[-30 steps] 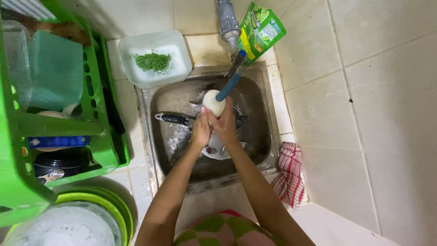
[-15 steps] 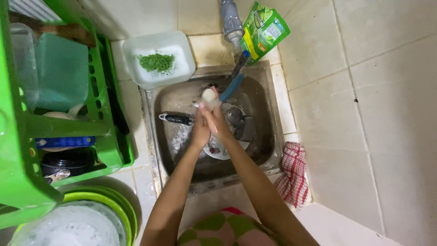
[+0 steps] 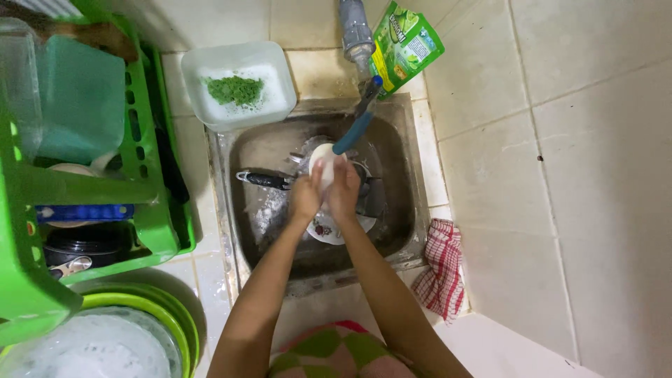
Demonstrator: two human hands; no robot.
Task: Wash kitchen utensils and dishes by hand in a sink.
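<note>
Under the blue tap [image 3: 355, 127], a small white cup [image 3: 321, 158] is being rinsed
It is being clasped by left hand [image 3: 306, 197] and right hand [image 3: 344, 190], fingers wrapped tight; turning it is being called for next

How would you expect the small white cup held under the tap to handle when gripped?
The white cup is probably slippery: both hands, left hand and right hand, hold it under the blue spout over a wet sink. It looks rigid, likely breakable if dropped.
</note>
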